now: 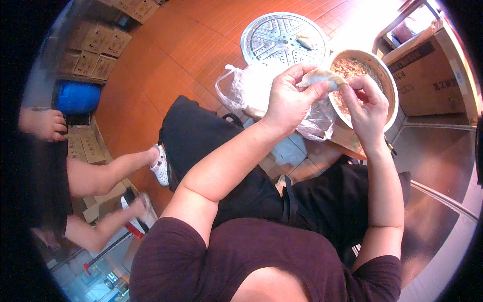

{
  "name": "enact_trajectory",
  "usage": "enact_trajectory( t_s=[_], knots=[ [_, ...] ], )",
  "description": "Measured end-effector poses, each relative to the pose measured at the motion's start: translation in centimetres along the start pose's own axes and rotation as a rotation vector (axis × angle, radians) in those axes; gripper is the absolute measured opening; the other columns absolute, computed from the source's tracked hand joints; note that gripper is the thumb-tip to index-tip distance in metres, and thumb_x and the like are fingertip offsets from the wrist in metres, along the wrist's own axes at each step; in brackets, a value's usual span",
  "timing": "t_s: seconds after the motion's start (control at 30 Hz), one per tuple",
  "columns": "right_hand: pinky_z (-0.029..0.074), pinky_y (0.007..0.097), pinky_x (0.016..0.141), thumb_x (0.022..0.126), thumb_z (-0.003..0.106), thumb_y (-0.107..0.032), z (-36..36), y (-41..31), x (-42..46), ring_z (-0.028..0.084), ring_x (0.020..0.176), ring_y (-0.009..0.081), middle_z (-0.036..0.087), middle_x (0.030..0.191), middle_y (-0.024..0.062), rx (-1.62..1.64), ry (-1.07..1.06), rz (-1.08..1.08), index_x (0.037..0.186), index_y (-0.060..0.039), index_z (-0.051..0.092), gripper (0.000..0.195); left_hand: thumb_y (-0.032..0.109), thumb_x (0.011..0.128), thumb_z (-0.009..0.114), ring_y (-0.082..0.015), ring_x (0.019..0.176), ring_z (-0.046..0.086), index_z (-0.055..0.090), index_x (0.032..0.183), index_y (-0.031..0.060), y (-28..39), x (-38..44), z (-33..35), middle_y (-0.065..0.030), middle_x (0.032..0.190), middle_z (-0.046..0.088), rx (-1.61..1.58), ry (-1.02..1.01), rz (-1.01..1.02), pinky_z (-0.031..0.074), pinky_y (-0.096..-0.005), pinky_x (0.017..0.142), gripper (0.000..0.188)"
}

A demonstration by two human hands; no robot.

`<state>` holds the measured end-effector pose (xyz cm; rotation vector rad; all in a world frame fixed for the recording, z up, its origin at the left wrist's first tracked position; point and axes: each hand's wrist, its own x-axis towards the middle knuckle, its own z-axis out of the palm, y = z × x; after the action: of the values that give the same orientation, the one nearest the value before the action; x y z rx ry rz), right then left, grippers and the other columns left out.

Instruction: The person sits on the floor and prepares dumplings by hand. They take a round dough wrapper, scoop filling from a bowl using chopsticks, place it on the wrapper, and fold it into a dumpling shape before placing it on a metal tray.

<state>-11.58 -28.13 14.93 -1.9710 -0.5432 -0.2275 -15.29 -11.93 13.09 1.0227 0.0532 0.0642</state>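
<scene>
Between my hands I hold a half-moon dumpling [321,77] of pale dough. My left hand [290,94] grips its left end, the thumb along the lower side. At its right tip the thumb and fingers of my right hand [365,100] pinch the edge. Under and beside my right hand stands a round pale tub [394,98] of chopped filling [349,67], partly hidden by the hand. Beyond my left hand, a round perforated metal steamer tray [264,37] carries one folded dumpling [305,41]. A clear plastic bag [232,85] with overexposed white contents lies beneath my left hand.
Another person's bare leg [113,171] and white clog [161,166] are at the left, near cardboard boxes [94,37] and a blue container [79,97]. To the right stand a large cardboard box [430,79] and metal panels [434,162]. Orange tiles [169,49] cover the floor.
</scene>
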Motion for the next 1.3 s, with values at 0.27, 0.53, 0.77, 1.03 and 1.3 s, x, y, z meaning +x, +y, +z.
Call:
enact_trajectory(
  t_s=[0.27, 0.53, 0.77, 1.03, 1.3],
  knots=[
    [0.046, 0.0189, 0.062, 0.077, 0.071, -0.009, -0.8, -1.4, 0.5, 0.053, 0.068, 0.0064, 0.058, 0.078, 0.0007, 0.144, -0.085, 0.169, 0.092, -0.0032, 0.066, 0.017, 0.002, 0.082, 0.067, -0.0135, 0.092, 0.062, 0.056, 0.110, 0.0003, 0.5, 0.3, -0.2, -0.0078, 0.103, 0.063, 0.045, -0.070, -0.089, 0.052, -0.0269, 0.082, 0.030],
    [0.046, 0.0253, 0.062, 0.077, 0.069, -0.008, 0.1, -0.4, 1.2, 0.055, 0.070, 0.0129, 0.058, 0.076, 0.0028, 0.004, -0.120, 0.029, 0.084, -0.0042, 0.069, 0.008, 0.005, 0.087, 0.061, -0.0135, 0.095, 0.061, 0.056, 0.113, -0.0026, -0.2, -0.2, 0.5, -0.0078, 0.105, 0.063, 0.102, -0.182, -0.167, 0.051, -0.0264, 0.084, 0.028],
    [0.049, 0.0306, 0.073, 0.070, 0.075, -0.010, 1.4, -1.0, 1.7, 0.057, 0.086, 0.0189, 0.059, 0.097, 0.0099, 0.077, -0.124, 0.038, 0.116, -0.0078, 0.057, 0.050, 0.017, 0.096, 0.047, -0.0156, 0.096, 0.062, 0.055, 0.114, -0.0032, 0.6, 0.3, 0.0, -0.0091, 0.106, 0.063, -0.059, -0.105, -0.200, 0.052, -0.0285, 0.085, 0.028],
    [0.051, 0.0346, 0.068, 0.069, 0.074, -0.015, 6.7, 1.0, 5.1, 0.064, 0.072, 0.0245, 0.065, 0.081, 0.0125, -0.252, -0.523, 0.023, 0.113, -0.0067, 0.059, 0.048, 0.026, 0.097, 0.048, -0.0173, 0.111, 0.052, 0.041, 0.129, -0.0026, -0.3, 1.3, -4.0, -0.0131, 0.121, 0.053, 0.237, 0.159, -0.241, 0.044, -0.0318, 0.092, 0.044],
    [0.050, 0.0367, 0.073, 0.072, 0.073, -0.026, 12.5, 20.3, 13.4, 0.065, 0.083, 0.0268, 0.067, 0.091, 0.0146, -0.486, -0.376, 0.151, 0.101, -0.0059, 0.063, 0.037, 0.012, 0.089, 0.059, -0.0270, 0.126, 0.038, 0.030, 0.135, -0.0020, 1.3, 1.0, -7.2, -0.0213, 0.140, 0.031, 0.248, 0.231, -0.129, 0.038, -0.0325, 0.100, 0.056]
  ],
)
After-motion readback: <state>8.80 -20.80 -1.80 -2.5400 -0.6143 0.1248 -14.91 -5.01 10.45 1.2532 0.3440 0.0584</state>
